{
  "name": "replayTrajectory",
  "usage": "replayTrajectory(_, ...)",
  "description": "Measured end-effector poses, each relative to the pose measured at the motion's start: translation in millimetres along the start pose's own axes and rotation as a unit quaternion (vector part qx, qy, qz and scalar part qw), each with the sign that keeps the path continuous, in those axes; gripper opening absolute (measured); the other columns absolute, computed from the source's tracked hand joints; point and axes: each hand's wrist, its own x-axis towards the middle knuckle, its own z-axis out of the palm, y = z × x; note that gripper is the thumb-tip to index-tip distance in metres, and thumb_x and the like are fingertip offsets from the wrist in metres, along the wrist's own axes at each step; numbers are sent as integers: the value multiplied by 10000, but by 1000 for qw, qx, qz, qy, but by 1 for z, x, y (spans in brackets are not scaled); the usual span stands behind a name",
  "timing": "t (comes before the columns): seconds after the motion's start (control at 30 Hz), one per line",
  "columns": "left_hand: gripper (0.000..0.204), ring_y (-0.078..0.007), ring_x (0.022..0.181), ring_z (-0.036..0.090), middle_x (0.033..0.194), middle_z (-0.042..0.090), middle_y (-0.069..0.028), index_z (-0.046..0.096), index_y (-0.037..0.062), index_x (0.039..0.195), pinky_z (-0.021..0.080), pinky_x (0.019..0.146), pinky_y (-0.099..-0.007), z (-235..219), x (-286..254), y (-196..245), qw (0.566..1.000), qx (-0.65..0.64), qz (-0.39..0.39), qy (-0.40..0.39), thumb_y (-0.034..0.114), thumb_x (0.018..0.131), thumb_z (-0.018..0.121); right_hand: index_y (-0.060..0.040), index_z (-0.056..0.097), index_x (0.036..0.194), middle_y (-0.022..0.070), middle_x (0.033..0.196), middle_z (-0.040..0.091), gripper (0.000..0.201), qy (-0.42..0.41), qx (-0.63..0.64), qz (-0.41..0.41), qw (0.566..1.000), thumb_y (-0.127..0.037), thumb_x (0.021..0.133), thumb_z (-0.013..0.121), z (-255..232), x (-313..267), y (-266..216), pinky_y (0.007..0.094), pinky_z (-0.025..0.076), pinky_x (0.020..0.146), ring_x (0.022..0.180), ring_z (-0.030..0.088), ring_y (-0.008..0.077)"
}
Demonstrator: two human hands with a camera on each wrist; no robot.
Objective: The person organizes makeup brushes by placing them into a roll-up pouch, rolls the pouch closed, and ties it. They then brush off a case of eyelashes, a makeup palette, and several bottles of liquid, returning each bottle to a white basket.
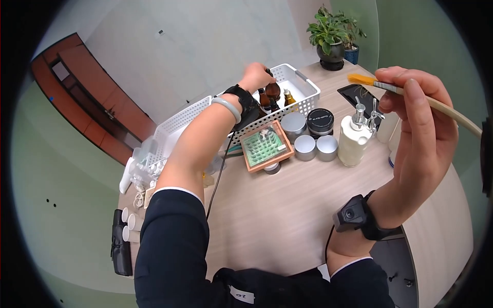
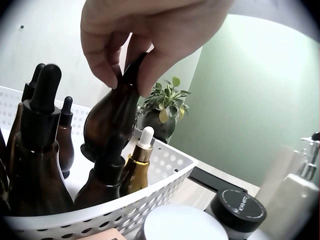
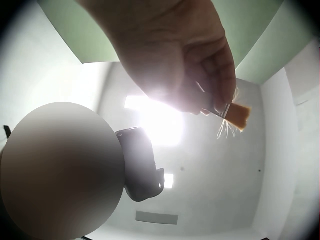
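Note:
My left hand (image 1: 255, 78) pinches a brown glass bottle (image 2: 111, 120) by its dark top, thumb on one side and fingers on the other. The bottle hangs over a white perforated basket (image 1: 309, 97). Below and beside it in the left wrist view stand several brown dropper bottles (image 2: 37, 172) and a gold bottle (image 2: 136, 172) with a white bulb. On the right, my raised right hand (image 1: 423, 126) holds a flat brush (image 1: 384, 85) between thumb and fingers. Its orange bristles (image 3: 238, 116) point away from the hand, and a pale handle runs back past the wrist.
In front of the basket sit a wooden-framed box (image 1: 267, 146) with a green inside, silver tins (image 1: 305, 147) and a black-lidded jar (image 1: 320, 122). A pump bottle (image 1: 353, 141) stands right of them, near a dark tablet (image 1: 359, 97). Paper cups (image 1: 134, 222) lie far left.

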Motion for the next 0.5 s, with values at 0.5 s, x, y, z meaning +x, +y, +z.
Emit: replayTrajectory(0.5,263,-276,782,627,824,635,-172,656,-14,807,501,668,-325,39,20,-20,940,328,-4,-92,168,624,703,50,571,868,168,870,598,232,12,-53,-30,998,-152,852,458,-9,2,11,205,413,649,654,509,102)
